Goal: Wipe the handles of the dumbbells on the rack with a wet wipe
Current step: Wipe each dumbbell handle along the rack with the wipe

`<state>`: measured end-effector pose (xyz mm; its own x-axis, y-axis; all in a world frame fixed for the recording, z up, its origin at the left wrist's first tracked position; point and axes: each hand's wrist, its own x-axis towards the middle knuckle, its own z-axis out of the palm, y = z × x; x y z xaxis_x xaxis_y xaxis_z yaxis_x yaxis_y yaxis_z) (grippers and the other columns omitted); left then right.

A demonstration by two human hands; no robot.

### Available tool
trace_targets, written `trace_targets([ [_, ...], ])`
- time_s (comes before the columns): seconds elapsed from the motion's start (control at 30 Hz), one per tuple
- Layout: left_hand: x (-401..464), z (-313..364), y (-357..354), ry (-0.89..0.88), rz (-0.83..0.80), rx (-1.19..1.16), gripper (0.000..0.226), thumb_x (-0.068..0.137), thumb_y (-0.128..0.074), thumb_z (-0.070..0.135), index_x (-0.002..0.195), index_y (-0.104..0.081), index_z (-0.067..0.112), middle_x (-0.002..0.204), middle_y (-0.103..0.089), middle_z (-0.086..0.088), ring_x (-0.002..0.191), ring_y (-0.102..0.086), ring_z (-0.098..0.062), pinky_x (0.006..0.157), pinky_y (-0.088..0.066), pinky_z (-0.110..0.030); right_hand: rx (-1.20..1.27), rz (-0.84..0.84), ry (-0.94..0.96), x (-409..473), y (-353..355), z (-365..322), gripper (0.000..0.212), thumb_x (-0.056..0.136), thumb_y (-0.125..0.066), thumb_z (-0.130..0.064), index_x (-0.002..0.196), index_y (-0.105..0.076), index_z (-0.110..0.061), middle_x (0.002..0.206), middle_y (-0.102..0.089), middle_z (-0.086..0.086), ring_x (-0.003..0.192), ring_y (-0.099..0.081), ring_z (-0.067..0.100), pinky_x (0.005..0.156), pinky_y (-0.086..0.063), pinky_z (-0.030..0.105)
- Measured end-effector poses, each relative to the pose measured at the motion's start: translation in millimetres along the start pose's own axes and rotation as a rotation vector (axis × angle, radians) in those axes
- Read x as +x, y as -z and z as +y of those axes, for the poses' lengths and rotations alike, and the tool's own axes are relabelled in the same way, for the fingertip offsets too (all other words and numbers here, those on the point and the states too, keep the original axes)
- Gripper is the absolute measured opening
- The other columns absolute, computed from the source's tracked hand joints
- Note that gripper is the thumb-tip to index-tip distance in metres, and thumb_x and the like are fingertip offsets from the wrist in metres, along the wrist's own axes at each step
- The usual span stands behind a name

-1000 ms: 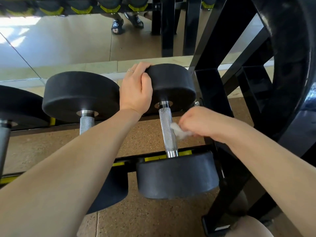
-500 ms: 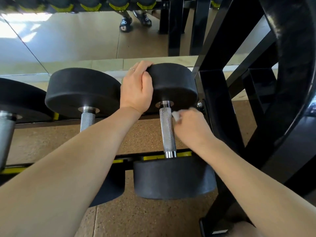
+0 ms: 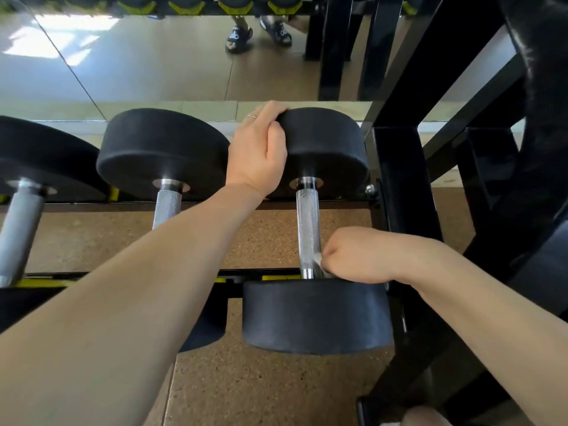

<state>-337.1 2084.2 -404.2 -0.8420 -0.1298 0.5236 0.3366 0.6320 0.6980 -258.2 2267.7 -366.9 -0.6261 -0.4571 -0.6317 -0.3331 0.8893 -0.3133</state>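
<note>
Three dumbbells on the rack point(image 3: 402, 186), lying side by side with handles pointing toward the camera: rightmost dumbbell point(image 3: 316, 315), middle dumbbell point(image 3: 163, 152), and a third dumbbell point(image 3: 37, 161) cut off at the left edge. Black round heads, knurled metal handles, yellow strips along the rack rails. Nothing resembling a container besides the rack itself, with its three dumbbells in view.

Left hand point(image 3: 256, 152) resting on the far head of the rightmost dumbbell, fingers curled over its top edge, thumb along the near face, a ring point(image 3: 252, 117) on one finger. Right hand point(image 3: 353, 256) low beside the handle point(image 3: 308, 229) of the same dumbbell, just above the near head, fingers curled and pinching a small white wet wipe point(image 3: 317, 258) against the lower right side of the handle. Only a scrap of the wipe visible past the knuckles.

Speckled brown floor point(image 3: 261, 388) below. Behind the rack a mirror point(image 3: 153, 63), reflecting two sandalled feet point(image 3: 259, 33) and a row of more dumbbells, too cropped to count.
</note>
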Motion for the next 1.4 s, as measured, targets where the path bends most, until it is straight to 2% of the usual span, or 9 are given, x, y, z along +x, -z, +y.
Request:
trace_targets([
  [0.13,-1.2,3.0,4.9,-0.01,-0.039,-0.024,0.036,0.1,-0.029,0.019,0.115,-0.061,0.014,0.095,-0.059,0.001,0.092,-0.054,-0.017,0.076,-0.046,-0.038,-0.036,0.035,0.062,-4.9,1.4,-23.6,0.019,0.097,-0.045,-0.023,0.084,-0.059,-0.018,0.086,-0.059,0.002,0.082,-0.054,0.019,0.08,-0.049,0.035],
  [0.33,3.6,15.9,25.3,0.004,-0.248,0.163,0.034,0.108,-0.027,0.026,0.128,-0.052,0.018,0.107,-0.057,0.0,0.097,-0.053,-0.019,0.076,-0.047,-0.033,-0.147,-0.005,-0.137,-10.7,13.9,-43.6,0.038,0.09,-0.049,-0.034,0.057,-0.047,-0.016,0.065,-0.05,0.003,0.064,-0.05,0.018,0.066,-0.043,0.03],
  [0.53,33.7,-2.0,109.2,-0.363,-0.309,0.581,0.046,0.109,-0.025,0.037,0.137,-0.058,0.021,0.131,-0.065,-0.005,0.123,-0.058,-0.025,0.108,-0.039,-0.041,0.091,0.648,-0.072,0.3,12.0,-83.3,0.02,0.092,-0.051,-0.019,0.095,-0.071,-0.021,0.095,-0.062,-0.002,0.084,-0.056,0.016,0.076,-0.045,0.032],
  [0.63,50.2,-33.8,153.4,-0.192,-0.322,0.619,0.043,0.109,-0.026,0.035,0.123,-0.063,0.018,0.123,-0.065,-0.011,0.116,-0.058,-0.033,0.1,-0.04,-0.042,0.209,0.781,0.214,29.2,0.7,-139.7,0.017,0.091,-0.053,-0.016,0.091,-0.063,-0.03,0.086,-0.055,-0.011,0.079,-0.052,0.005,0.068,-0.037,0.024],
  [0.8,44.4,-73.1,178.5,0.313,-0.32,0.223,0.056,0.103,-0.024,0.049,0.085,-0.064,0.013,0.088,-0.064,-0.009,0.089,-0.059,-0.029,0.083,-0.048,-0.042,0.128,0.899,0.234,89.9,-20.5,-193.7,0.032,0.097,-0.052,-0.014,0.128,-0.059,-0.02,0.108,-0.048,-0.003,0.088,-0.052,0.011,0.067,-0.036,0.011],
  [0.97,41.0,-77.4,177.7,0.365,-0.219,0.136,0.049,0.104,-0.034,0.041,0.063,-0.044,0.015,0.066,-0.047,-0.003,0.069,-0.047,-0.026,0.063,-0.035,-0.037,-0.295,0.817,0.163,106.6,-34.7,-203.4,0.049,0.094,-0.055,-0.01,0.14,-0.039,-0.014,0.127,-0.042,0.011,0.103,-0.055,0.023,0.079,-0.049,0.03],
  [1.2,38.5,-76.1,177.7,0.379,-0.18,0.112,0.045,0.101,-0.039,0.033,0.059,-0.036,0.016,0.061,-0.038,-0.001,0.062,-0.037,-0.024,0.057,-0.027,-0.036,-0.513,0.866,0.222,119.1,-35.2,-191.7,0.043,0.081,-0.065,-0.009,0.123,-0.057,-0.011,0.113,-0.056,0.011,0.087,-0.063,0.025,0.072,-0.053,0.032],
  [1.3,38.5,-74.3,178.0,0.379,-0.174,0.106,0.045,0.099,-0.041,0.03,0.057,-0.03,0.017,0.058,-0.032,-0.001,0.061,-0.031,-0.024,0.055,-0.024,-0.037,-0.127,0.883,0.119,117.3,-43.9,-164.5,0.025,0.09,-0.053,-0.007,0.112,-0.063,-0.013,0.1,-0.062,0.003,0.081,-0.064,0.019,0.062,-0.046,0.019],
  [1.4,38.1,-74.5,177.8,0.38,-0.168,0.103,0.044,0.097,-0.041,0.03,0.057,-0.029,0.016,0.058,-0.031,-0.001,0.062,-0.032,-0.024,0.056,-0.025,-0.036,0.98,0.693,-0.208,123.3,-37.9,-154.5,0.022,0.098,-0.049,-0.015,0.109,-0.067,-0.01,0.086,-0.066,0.003,0.063,-0.057,0.011,0.055,-0.04,0.016],
])
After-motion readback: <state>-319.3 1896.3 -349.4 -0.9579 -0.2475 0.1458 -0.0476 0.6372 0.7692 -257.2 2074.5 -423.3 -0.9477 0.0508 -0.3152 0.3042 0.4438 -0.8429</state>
